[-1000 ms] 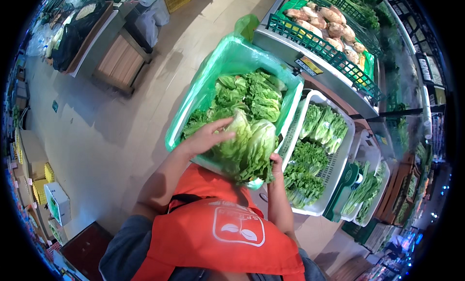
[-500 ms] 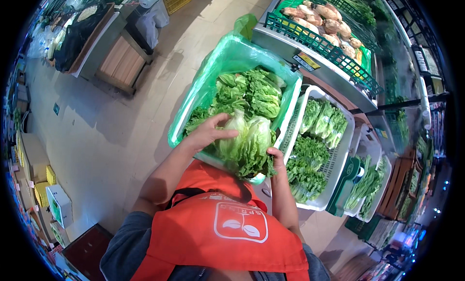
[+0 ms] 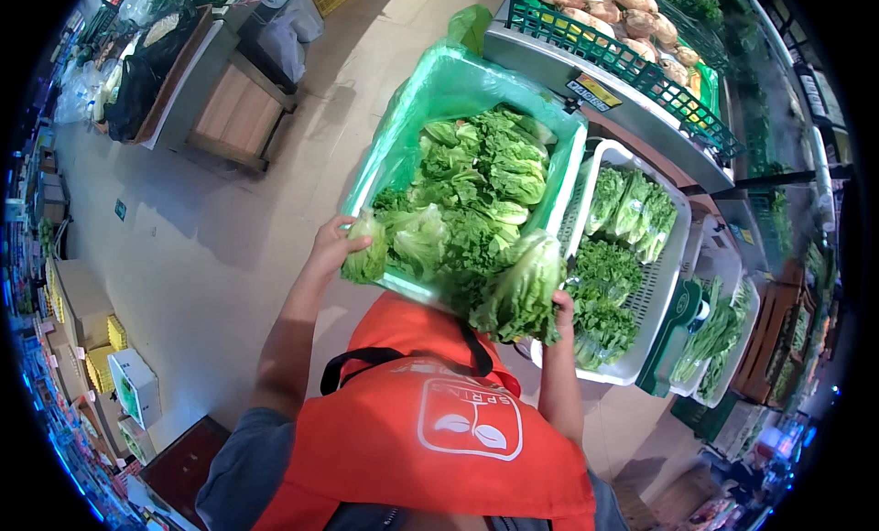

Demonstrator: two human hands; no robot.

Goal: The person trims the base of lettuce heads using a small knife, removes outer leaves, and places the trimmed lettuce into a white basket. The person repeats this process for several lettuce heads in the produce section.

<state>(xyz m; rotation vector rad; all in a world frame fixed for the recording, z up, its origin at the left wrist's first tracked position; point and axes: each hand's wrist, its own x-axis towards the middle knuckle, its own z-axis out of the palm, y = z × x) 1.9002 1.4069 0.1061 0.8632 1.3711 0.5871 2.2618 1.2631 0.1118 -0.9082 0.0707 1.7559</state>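
Note:
A crate lined with green plastic (image 3: 366, 178) stands in front of me, filled with leafy green lettuce (image 3: 472, 178). My left hand (image 3: 337, 247) is at its near left corner, fingers closed round a smaller piece of pale green lettuce (image 3: 365, 253). Over the near right corner, my right hand (image 3: 562, 313) grips a larger head of lettuce (image 3: 526, 286) by its side. Loose leaves lie between the two hands. Part of each hand's grip is hidden behind the leaves.
White baskets (image 3: 641, 348) of bagged greens stand to the right, beside a dark green plastic piece (image 3: 670, 341). Behind is a metal display ledge (image 3: 540, 59) with a green crate of lotus roots (image 3: 632, 23). A wooden-panelled stand (image 3: 240, 110) is at the far left.
My hands were close together on the lettuce at the crate's near side. They have parted: the left moved left with a smaller piece, the right moved right with a head.

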